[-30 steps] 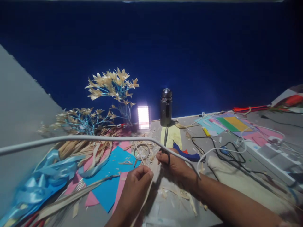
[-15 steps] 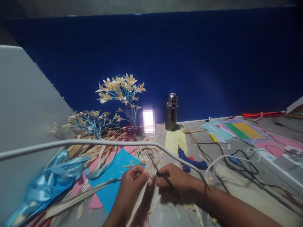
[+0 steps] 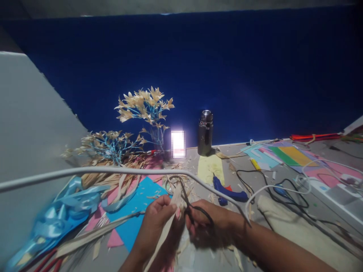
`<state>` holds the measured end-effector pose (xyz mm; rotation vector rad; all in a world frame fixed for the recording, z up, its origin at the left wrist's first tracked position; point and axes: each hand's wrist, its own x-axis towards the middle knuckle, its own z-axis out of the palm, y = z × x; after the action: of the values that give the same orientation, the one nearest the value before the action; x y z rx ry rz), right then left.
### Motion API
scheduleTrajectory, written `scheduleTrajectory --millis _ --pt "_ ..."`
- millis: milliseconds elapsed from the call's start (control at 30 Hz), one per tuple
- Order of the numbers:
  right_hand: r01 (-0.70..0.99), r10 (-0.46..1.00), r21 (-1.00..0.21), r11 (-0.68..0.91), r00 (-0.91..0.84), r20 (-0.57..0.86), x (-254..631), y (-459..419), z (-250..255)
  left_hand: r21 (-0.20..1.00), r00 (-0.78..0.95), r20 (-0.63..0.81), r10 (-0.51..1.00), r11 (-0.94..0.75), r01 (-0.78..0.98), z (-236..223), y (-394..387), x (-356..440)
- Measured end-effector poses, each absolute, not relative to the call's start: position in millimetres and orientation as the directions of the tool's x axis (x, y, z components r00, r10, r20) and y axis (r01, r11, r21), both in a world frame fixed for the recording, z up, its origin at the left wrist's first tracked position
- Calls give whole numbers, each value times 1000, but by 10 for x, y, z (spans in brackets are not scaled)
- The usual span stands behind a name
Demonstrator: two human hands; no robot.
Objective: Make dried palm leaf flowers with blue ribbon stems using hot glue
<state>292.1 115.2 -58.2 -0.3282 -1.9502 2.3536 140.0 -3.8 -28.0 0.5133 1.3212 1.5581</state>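
My left hand (image 3: 154,221) pinches a long pale dried strip (image 3: 163,238), like husk or raffia, whose lower end hangs down past the palm. In my right hand (image 3: 212,221) is a pair of dark-handled scissors (image 3: 188,209), with fingers around the handles. Its blades point up and away, close beside the strip's upper end; whether they touch it I cannot tell. A roll of tape (image 3: 168,187) lies just beyond the hands, partly hidden by strip and scissors. Pale scraps (image 3: 183,247) are scattered on the table below.
A white cable (image 3: 113,170) crosses in front of the hands. Blue-stemmed dried flowers (image 3: 144,105) and a dark flask (image 3: 205,136) stand at the back. A blue glue gun (image 3: 231,194) and power strip (image 3: 330,196) lie right; blue ribbon (image 3: 66,207) and blue paper (image 3: 138,211) left.
My right hand has come down and closer to my left, bringing the scissors beside the strip. Over the last half second the scissors' handles have spread apart. The view has shifted slightly.
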Motion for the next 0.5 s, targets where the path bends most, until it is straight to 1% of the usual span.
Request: scheduleTrajectory --millis 133,233,300,400,500 --pt "121 254 -965 -235 -950 -181 2914 1115 -593 929 -463 -259 848 88 -358 -281 -47 1422" --pt "169 332 -952 -256 -909 -250 2919 1099 -574 921 -442 -267 856 92 -377 -325 -72 1401" --pt "180 357 -936 -303 -889 -286 2920 1088 -576 910 -432 -274 859 88 -404 -343 -87 1387" --pt "130 369 -912 -389 -885 -284 2898 1056 -584 895 -434 -291 852 83 -438 -327 -94 1424" --pt "2 454 -901 -433 -863 -220 2851 1019 -571 862 -451 -308 838 46 -504 -298 -74 1561"
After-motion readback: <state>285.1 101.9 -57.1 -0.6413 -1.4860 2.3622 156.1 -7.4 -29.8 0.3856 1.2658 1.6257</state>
